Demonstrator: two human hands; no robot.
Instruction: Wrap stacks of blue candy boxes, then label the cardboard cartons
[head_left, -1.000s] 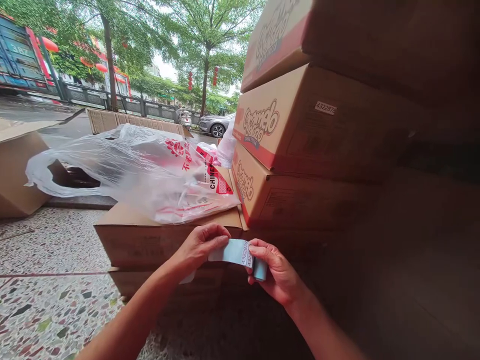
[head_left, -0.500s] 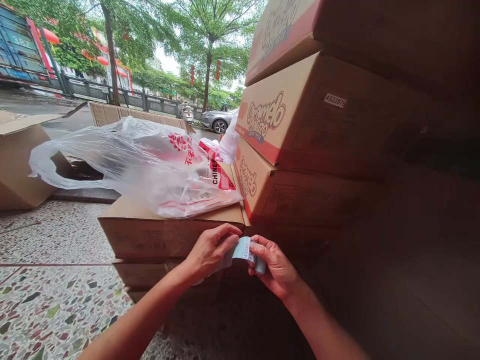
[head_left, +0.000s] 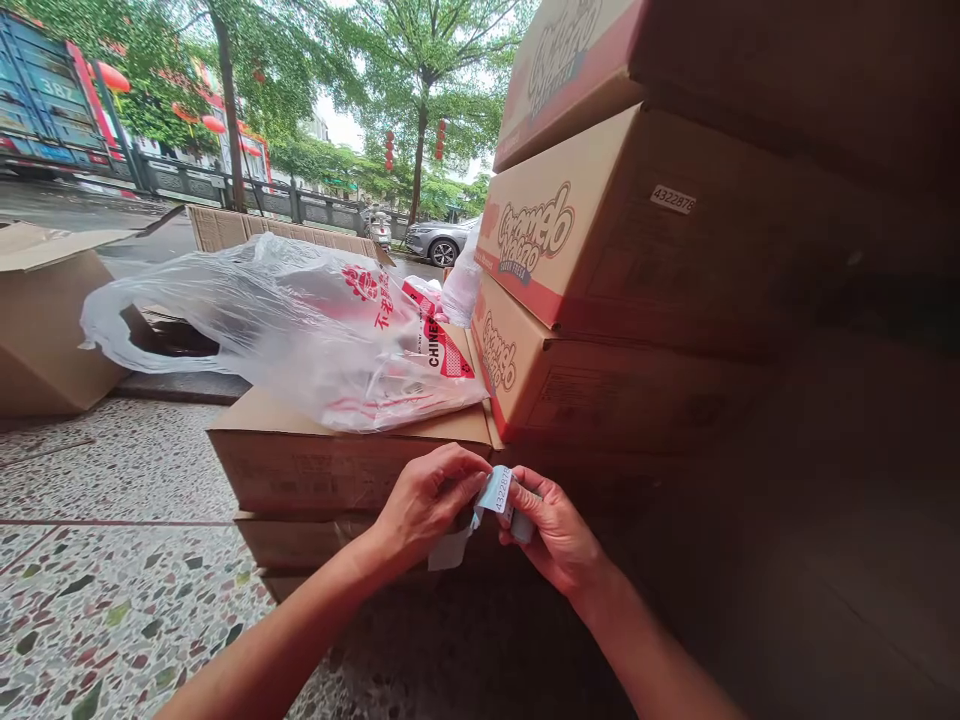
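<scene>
Fingers of the left hand (head_left: 435,497) pinch a pale-blue paper strip (head_left: 490,490); the right hand (head_left: 556,530) curls round its small blue roll (head_left: 523,528), near brown cardboard boxes (head_left: 281,475). Peeling one white number sticker (head_left: 503,489) seems the step; next likely needs a gentle pull.
</scene>
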